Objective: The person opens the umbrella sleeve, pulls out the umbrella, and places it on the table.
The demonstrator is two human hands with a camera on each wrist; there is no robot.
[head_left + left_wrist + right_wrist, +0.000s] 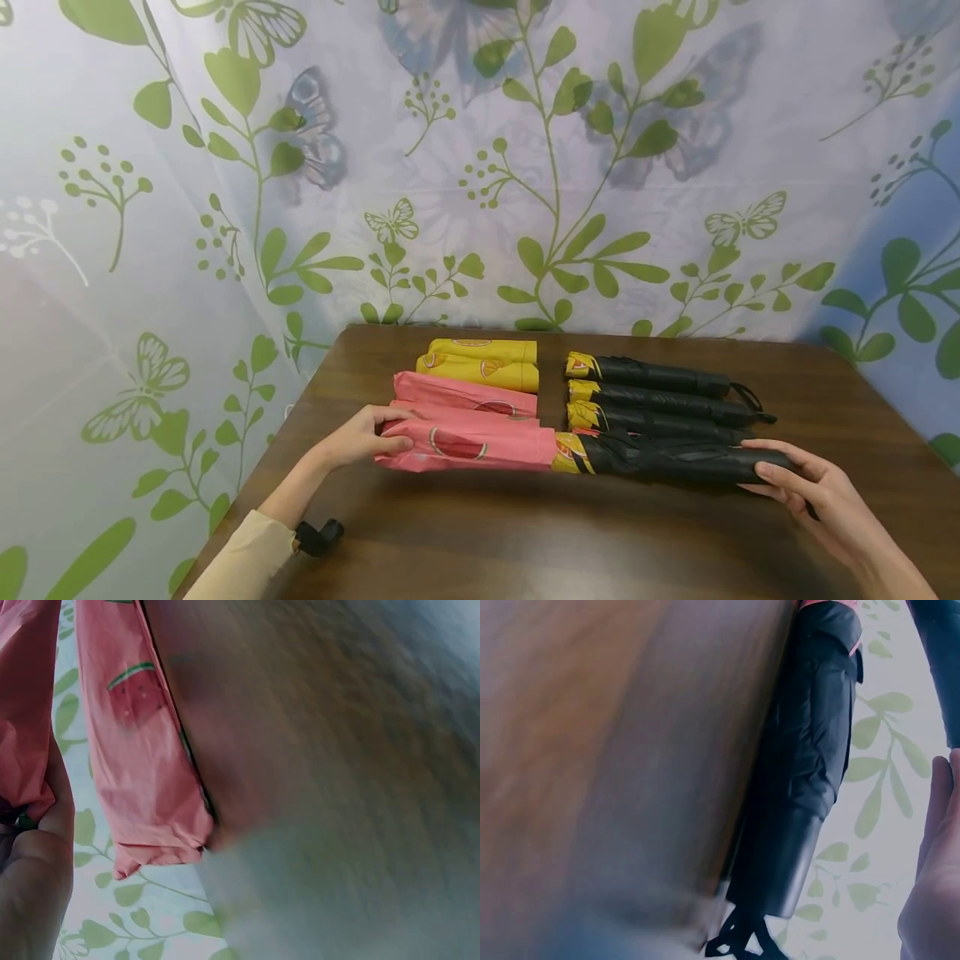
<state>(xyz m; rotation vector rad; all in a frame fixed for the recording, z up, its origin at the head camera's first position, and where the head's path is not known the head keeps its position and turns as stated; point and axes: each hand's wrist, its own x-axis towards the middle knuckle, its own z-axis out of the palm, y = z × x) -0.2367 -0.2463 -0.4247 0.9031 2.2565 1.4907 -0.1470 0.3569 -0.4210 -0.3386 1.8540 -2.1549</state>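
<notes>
My left hand (375,435) grips the closed end of a pink watermelon-print umbrella sleeve (487,446). My right hand (806,483) holds the handle end of a folded black umbrella (675,461), thumb in front. Yellow fabric with a fruit print shows at the umbrella's far end, which meets the sleeve's mouth; whether it is inside cannot be told. Sleeve and umbrella form one line, level above the table. In the left wrist view, the left hand (41,862) pinches the held sleeve at the edge. The right hand (937,862) is partly visible in the right wrist view.
Behind lie more pink sleeves (465,392) and two yellow sleeves (480,371). To their right, several folded black umbrellas (652,375) lie side by side on the brown table (525,533). A leaf-print curtain (465,167) hangs behind. A black strap (318,537) is by the left wrist.
</notes>
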